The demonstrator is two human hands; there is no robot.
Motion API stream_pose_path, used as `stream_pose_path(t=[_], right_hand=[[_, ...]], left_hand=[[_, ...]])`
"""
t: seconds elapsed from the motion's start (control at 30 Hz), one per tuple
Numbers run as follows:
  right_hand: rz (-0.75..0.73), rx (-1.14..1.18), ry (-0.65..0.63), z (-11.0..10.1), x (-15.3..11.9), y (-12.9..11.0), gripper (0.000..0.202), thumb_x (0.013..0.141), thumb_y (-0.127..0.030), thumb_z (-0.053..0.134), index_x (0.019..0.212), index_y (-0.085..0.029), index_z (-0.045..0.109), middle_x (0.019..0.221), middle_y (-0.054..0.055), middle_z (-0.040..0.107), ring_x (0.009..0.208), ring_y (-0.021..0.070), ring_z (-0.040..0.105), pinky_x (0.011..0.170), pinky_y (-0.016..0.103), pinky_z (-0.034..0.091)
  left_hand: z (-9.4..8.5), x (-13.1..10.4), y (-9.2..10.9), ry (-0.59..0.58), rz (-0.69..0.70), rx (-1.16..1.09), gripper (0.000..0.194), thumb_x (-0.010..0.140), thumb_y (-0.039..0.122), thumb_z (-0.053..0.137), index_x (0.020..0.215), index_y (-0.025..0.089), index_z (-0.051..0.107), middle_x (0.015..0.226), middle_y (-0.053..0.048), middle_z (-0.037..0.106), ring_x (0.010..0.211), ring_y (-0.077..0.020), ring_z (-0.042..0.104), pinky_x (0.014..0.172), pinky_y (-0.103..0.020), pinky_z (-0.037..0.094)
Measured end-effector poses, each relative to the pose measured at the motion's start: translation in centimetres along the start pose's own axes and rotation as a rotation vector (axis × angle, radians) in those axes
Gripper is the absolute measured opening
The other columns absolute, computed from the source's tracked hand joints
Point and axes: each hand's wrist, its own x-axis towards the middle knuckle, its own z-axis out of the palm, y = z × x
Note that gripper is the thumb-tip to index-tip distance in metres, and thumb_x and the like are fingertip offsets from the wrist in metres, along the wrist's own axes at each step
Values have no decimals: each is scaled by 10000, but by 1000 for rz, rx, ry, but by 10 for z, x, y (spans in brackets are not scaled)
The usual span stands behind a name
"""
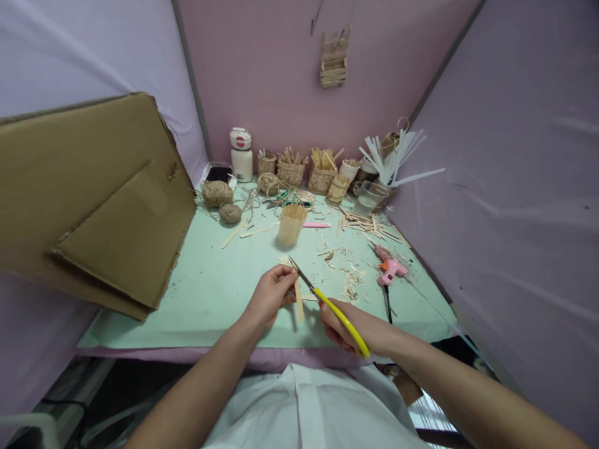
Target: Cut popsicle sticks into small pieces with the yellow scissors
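Note:
Pinched in the fingers of my left hand (274, 292) is a flat wooden craft stick (299, 300), its lower end pointing toward me. My right hand (344, 321) grips yellow-handled scissors (343, 318). Their blades reach up to the top of the stick by my left fingertips; whether they touch it I cannot tell. Just beyond the blades stands a cup made of upright wooden sticks (292, 226). Small wood cuttings (353, 282) lie scattered to the right of my hands.
A pink glue gun (392, 269) lies at the right with its cord. Twine balls (218, 193), stick-filled holders (322, 178), a white bottle (242, 159) and a clear plastic cup (369, 198) line the back. Loose sticks (369, 224) lie back right. Cardboard (107, 212) leans at the left.

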Motion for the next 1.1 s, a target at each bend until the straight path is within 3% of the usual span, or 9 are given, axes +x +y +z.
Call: stream_pose_path(t=[0.13,0.23,0.3,0.4,0.5,0.6,0.83,1.0,1.1], right_hand=[[-28,3,-13,-1,0,3,516,882,-651,431,625,-204,412,457,-50,424,381,84,361,353,206,286],[-71,104,27,-1,3,10,542,877,-711,351,683,-209,413,499,-61,420,388,78,344,358,205,284],[-115,186,112,-1,6,13,514,879,-701,356,736,-212,417,506,-74,402,402,80,341,379,206,293],[-222,236,305,-5,13,13,407,839,-599,534,807,-204,441,524,-74,443,429,90,379,426,228,326],[-399,392,421,-10,21,8,394,758,-479,674,895,-210,420,871,25,636,474,73,427,484,256,394],[-481,529,399,-11,27,1,379,733,-386,706,891,-212,408,1056,72,634,500,59,445,510,259,408],[-439,488,379,-9,31,-15,377,685,-368,711,804,-215,389,718,-39,571,495,77,432,481,236,360],[-363,317,453,-16,31,-19,342,676,-359,690,797,-216,404,673,-58,541,491,80,422,462,224,338],[-324,278,495,-16,33,-18,348,684,-383,682,805,-224,398,652,-69,524,468,83,433,446,223,334]], left_hand=[[-1,-1,0,-8,15,-15,305,680,408,739,756,166,569,668,30,549,582,-80,516,524,-183,437],[-2,-3,2,-93,42,-70,313,689,410,753,754,164,570,726,15,573,659,-92,555,614,-206,475],[-3,-6,3,-184,9,-113,322,688,404,768,759,161,568,741,3,585,676,-100,566,650,-226,487],[-3,-9,4,-372,-125,-181,311,700,375,780,781,150,582,721,-4,572,621,-86,541,627,-226,473],[-3,-11,3,-538,-246,-272,272,729,339,770,816,140,605,698,4,525,599,-72,505,586,-203,438],[-3,-12,1,-605,-307,-323,242,744,312,762,819,137,614,695,6,501,600,-64,485,575,-189,416],[-3,-11,-2,-563,-262,-192,276,728,383,762,836,145,673,771,-42,603,647,-97,549,651,-231,448],[0,-12,0,-354,33,102,272,742,428,724,815,166,720,749,-20,637,638,-99,512,606,-209,386],[0,-11,-1,-328,129,227,221,749,389,711,793,172,718,646,16,581,555,-82,436,537,-206,335]])
